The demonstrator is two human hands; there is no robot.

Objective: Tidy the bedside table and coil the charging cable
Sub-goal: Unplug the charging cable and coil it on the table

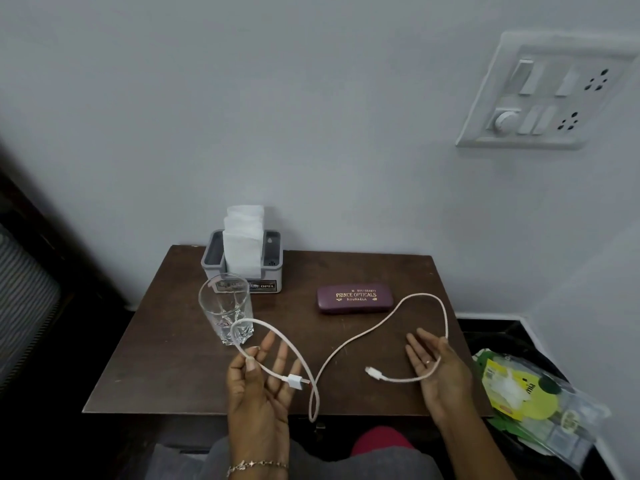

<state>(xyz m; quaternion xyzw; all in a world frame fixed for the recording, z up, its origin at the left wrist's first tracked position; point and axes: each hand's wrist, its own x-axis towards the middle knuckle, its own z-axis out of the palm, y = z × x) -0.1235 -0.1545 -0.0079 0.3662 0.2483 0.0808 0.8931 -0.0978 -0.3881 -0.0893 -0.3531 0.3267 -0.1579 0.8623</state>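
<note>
A white charging cable (349, 344) sprawls in loose loops over the brown bedside table (166, 341). My left hand (263, 386) pinches the cable between thumb and forefinger close to its USB plug (295, 380), other fingers spread. My right hand (436, 372) is palm up, the cable running across the palm under the thumb; the small connector end (372, 371) hangs free to its left. One loop droops over the table's front edge.
An empty drinking glass (225, 306) stands just beyond my left hand. A grey tissue holder (242, 261) sits at the back, a maroon spectacle case (355, 298) in the middle. A bin with plastic wrappers (530, 393) is at the right. A wall switchboard (543, 95) hangs above.
</note>
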